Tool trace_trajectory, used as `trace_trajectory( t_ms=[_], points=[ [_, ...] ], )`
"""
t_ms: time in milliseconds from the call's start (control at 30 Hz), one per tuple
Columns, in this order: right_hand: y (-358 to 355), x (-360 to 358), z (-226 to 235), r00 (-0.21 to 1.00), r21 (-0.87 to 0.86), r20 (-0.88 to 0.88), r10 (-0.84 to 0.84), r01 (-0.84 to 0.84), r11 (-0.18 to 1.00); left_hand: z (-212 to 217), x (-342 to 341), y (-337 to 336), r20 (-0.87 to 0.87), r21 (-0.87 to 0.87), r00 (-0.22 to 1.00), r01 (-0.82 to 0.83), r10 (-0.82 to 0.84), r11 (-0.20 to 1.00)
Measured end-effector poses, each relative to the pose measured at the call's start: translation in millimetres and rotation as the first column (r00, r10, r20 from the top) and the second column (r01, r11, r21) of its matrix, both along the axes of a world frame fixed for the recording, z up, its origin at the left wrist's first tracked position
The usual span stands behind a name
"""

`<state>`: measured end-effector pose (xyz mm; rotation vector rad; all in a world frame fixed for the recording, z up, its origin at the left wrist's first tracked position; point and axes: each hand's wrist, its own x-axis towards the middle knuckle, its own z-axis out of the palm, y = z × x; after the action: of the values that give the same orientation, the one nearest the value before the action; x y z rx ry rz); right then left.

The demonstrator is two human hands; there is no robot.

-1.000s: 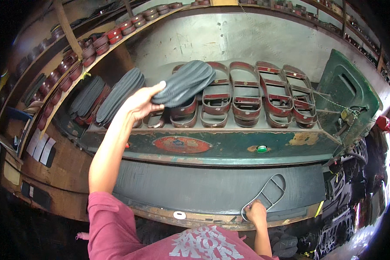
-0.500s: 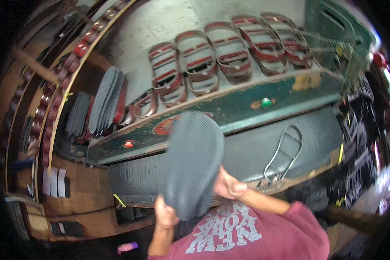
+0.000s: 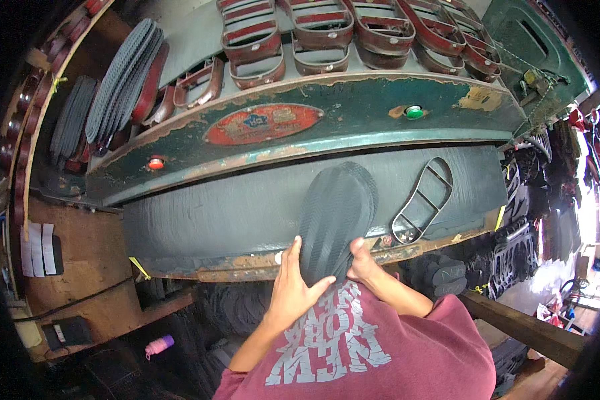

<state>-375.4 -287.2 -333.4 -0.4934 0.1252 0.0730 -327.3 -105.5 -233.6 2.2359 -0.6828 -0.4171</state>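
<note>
A stack of dark grey ribbed shoe soles (image 3: 335, 210) stands tilted between my hands over the work surface, heel end toward me. My left hand (image 3: 295, 273) presses its left side with the fingers straight along the edge and the thumb across the lower end. Around the lower right edge is my right hand (image 3: 365, 261), thumb up, its fingers mostly hidden behind the soles. To the right a sole-shaped metal cutting die (image 3: 423, 200) with crossbars lies on the grey cutting bed (image 3: 213, 220).
Behind the bed runs a green machine beam (image 3: 360, 107) with a red button (image 3: 156, 163) and a green button (image 3: 414, 112). Several red dies (image 3: 320, 57) rest above it. More soles (image 3: 123, 83) stand at the far left. A wooden bench (image 3: 93, 267) is at left.
The sole stack has come down toward the bed and moved right. My left hand has shifted from its lower end to its left side. The view has tilted lower.
</note>
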Motion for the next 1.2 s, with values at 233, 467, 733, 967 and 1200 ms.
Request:
trace_trajectory(
  t_ms=[233,467,733,967,1200],
  points=[
    [-29,-25,-28,0.934,-0.108,-0.192,-0.301,0.285,0.952,-25,38,17,0.172,0.12,0.985,-0.033,0.012,0.992],
    [-31,-44,-38,0.85,-0.192,-0.181,-0.495,0.463,0.865,-38,21,-29,-0.013,0.049,0.939,0.344,-0.344,0.938],
    [-47,-45,-11,0.853,-0.009,-0.029,-0.521,0.521,0.854,-14,32,-18,0.08,-0.088,0.97,0.235,-0.228,0.968],
    [-93,-71,-4,0.801,0.001,0.063,-0.595,0.596,0.803,-61,57,36,0.243,0.393,0.97,-0.087,-0.012,0.915],
    [-164,-158,30,0.696,-0.095,0.118,-0.708,0.718,0.69,-88,41,21,0.208,0.32,0.971,-0.179,0.116,0.93]
  ],
)
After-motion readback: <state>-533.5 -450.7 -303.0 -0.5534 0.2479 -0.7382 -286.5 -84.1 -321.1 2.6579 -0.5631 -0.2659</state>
